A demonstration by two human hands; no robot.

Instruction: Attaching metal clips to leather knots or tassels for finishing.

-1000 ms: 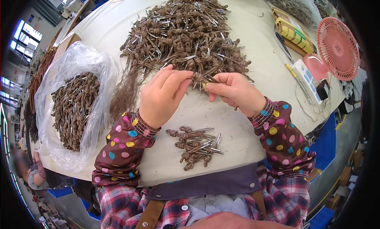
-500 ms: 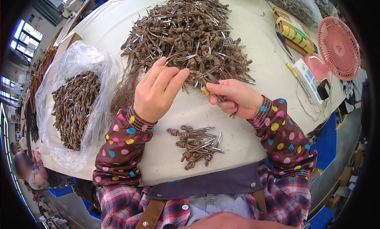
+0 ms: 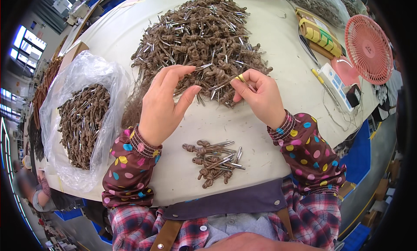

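Note:
A large heap of brown knotted cords with silver metal tips (image 3: 195, 38) lies in front of me. My left hand (image 3: 165, 99) is over the heap's near left edge, its thumb and fingers apart and nothing seen between them. At the near right edge, my right hand (image 3: 260, 95) is closed on a small slim tool with a yellow part (image 3: 239, 78). Its thin end points left toward the cords; the rest is hidden in my fingers. Between my forearms a small group of the same knotted cords (image 3: 215, 162) rests on the pale tabletop (image 3: 252, 151).
On the left stands a clear plastic bag (image 3: 52, 142) with more knotted cords (image 3: 84, 125). To the right are a pink fan (image 3: 369, 49), a white power strip (image 3: 336, 88), a yellow-handled tool (image 3: 319, 75) and a yellow-wrapped bundle (image 3: 321, 36). A person (image 3: 32, 192) is at the far left.
My left hand has turned, its thumb and fingers spreading apart. My right hand has risen slightly and turned; the grey blade seen earlier is now mostly hidden.

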